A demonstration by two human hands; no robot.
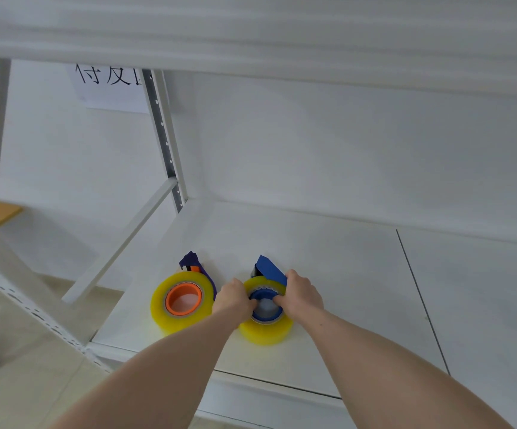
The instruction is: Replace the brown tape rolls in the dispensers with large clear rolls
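Both bare forearms reach forward over the near edge of a white shelf point(328, 258) and meet at one roll. The left hand point(234, 300) sits on the left flank of the right-hand clear roll point(266, 331), knuckles up, fingers curled so their tips hook over the rim of the blue hub point(266, 315) at its centre. The right hand point(302, 294) mirrors it from the right: its fingers bend inward onto the hub's rim while the rest of the hand lies against the blue dispenser point(268, 266) rising behind the roll. Each hand is clamped on this roll and hub rather than spread; how hard they press cannot be told.

There are two rolls and two dispensers, side by side near the front left part of the shelf. The left-hand clear roll point(183, 305) lies just left of the left hand, untouched, mounted on an orange hub point(184, 300), with a dark blue dispenser point(193, 263) behind it.

Both rolls are thick, glossy, yellowish translucent rings lying flat, wide and round. The hubs are smooth plastic circles. The shelf is smooth matte white board with a thin dark seam at right, carried by a white metal upright point(164, 137) punched with a row of holes. A paper sign point(111, 88) with black characters hangs far left.
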